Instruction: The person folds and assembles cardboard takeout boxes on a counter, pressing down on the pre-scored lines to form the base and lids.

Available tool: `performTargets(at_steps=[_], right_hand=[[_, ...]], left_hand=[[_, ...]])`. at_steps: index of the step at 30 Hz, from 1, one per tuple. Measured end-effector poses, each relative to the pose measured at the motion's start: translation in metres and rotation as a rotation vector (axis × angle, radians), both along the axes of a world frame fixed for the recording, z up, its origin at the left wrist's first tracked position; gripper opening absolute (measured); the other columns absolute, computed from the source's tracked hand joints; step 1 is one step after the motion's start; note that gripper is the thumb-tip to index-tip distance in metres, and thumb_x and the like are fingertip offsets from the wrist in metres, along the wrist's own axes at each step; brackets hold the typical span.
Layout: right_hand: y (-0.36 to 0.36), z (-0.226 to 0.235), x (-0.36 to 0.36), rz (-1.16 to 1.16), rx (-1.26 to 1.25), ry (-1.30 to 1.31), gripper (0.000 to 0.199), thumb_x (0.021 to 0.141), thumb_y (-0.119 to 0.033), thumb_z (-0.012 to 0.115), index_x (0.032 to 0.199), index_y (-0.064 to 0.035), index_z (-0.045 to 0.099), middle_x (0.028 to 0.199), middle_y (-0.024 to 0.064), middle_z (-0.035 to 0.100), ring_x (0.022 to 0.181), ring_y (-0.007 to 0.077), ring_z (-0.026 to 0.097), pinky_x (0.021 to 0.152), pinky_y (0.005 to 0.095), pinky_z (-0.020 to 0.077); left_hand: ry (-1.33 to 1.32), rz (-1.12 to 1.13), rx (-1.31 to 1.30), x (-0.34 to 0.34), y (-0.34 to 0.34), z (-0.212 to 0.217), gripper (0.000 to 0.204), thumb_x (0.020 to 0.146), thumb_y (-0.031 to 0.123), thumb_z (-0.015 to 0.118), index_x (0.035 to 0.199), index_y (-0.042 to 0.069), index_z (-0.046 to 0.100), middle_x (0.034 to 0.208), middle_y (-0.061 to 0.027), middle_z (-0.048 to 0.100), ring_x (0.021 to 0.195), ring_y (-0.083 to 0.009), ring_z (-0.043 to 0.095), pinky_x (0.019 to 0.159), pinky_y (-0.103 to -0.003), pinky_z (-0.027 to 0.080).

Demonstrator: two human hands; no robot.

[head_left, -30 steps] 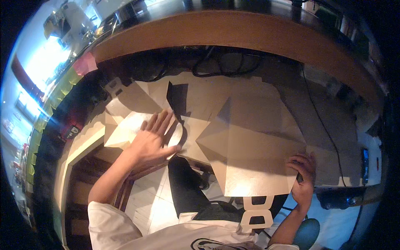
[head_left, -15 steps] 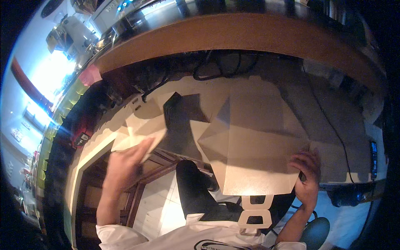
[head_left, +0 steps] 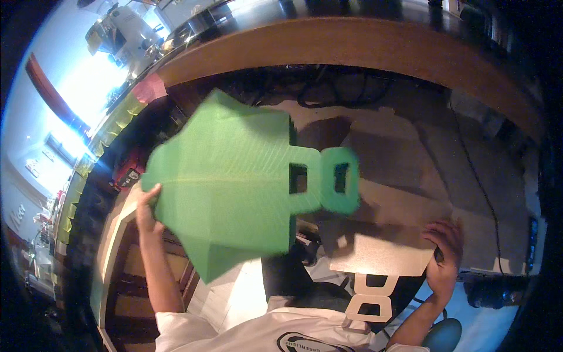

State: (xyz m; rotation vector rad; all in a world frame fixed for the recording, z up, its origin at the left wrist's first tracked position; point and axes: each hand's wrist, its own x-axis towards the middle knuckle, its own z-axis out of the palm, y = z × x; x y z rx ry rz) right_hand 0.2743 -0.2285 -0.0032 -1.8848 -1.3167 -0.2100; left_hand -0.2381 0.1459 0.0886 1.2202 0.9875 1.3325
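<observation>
My left hand (head_left: pixel 150 210) pinches the left end of a flat green box blank (head_left: pixel 234 182), holding it up over the middle of the work surface. Two linked handle loops with cut-out holes extend from its right end. Under and right of it lies a second box blank, its brown cardboard face (head_left: pixel 381 256) showing. The brown handle loops (head_left: pixel 370 298) hang over the near edge, above my lap. My right hand (head_left: pixel 444 252) curls its fingers at this brown blank's right edge; its thumb is mostly hidden. The green blank covers part of the brown one.
A raised brown counter edge (head_left: pixel 363 47) runs across the back, with dark cables (head_left: pixel 328 94) beneath it. A thin cord (head_left: pixel 478 182) crosses the surface at right. At left are a red-and-black object (head_left: pixel 129 176) and a wooden cabinet (head_left: pixel 138 287).
My left hand has lifted a blank whose green face and handle loops now show, swung across the middle. My right hand has stayed at the brown blank's right edge.
</observation>
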Motion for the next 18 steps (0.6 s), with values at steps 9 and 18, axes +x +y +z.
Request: performTargets(at_steps=[9,18], right_hand=[[-0.01,-0.003,0.006,0.043,-0.036,0.068,0.042,0.068,0.01,0.061,0.104,-0.0074,0.075,0.119,0.0095,0.074,0.126,0.034,0.063,0.125,0.0543,0.0327],[-0.014,-0.012,0.016,0.013,-0.053,0.086,0.039,0.073,0.009,0.056,0.104,-0.0054,0.074,0.122,0.0128,0.073,0.126,0.0359,0.063,0.123,0.0527,0.0368]], left_hand=[[0.189,0.125,-0.122,0.001,0.101,-0.074,0.06,0.089,0.012,0.076,0.145,0.0,0.056,0.128,-0.0155,0.068,0.111,-0.0258,0.07,0.09,-0.04,0.06],[1.423,0.402,0.68,-0.002,0.197,-0.044,0.074,0.097,0.037,0.075,0.152,-0.004,0.049,0.148,-0.0283,0.059,0.138,-0.0408,0.057,0.114,-0.047,0.045]])
